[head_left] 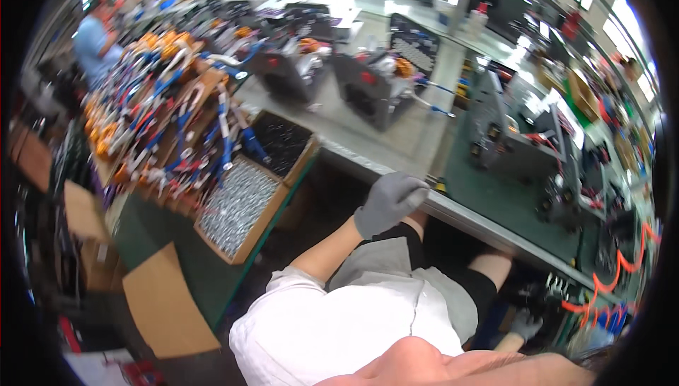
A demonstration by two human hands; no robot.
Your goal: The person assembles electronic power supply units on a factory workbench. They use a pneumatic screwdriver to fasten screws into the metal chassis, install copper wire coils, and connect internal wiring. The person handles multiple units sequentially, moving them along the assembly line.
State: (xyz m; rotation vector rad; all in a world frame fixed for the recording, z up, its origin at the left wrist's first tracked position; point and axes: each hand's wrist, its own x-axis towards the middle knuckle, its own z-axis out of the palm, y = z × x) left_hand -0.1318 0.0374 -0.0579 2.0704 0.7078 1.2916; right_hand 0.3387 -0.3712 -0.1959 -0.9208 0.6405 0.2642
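Note:
My left hand point(391, 204), in a grey glove, is held by the near metal edge point(460, 220) of the workbench. Its fingers are curled together, and nothing shows in them. Low on the right, beside my body, my right hand point(525, 324) wears a grey glove too. It reaches among dark items below the bench; its fingers are small and blurred, so I cannot tell what they touch. Beyond my left hand, dark metal housings point(362, 89) with wires stand on the bench. A larger dark grey housing point(527, 149) sits on the green mat point(474, 184) to the right.
To the left, a cardboard box point(240, 209) holds many small silvery parts, beside black ones point(279, 142). Behind are piled cable bundles point(159, 114) with orange and blue ends. A cardboard flap point(170, 305) leans lower left. Orange coiled hose point(619, 266) hangs right. A person point(97, 43) stands far left.

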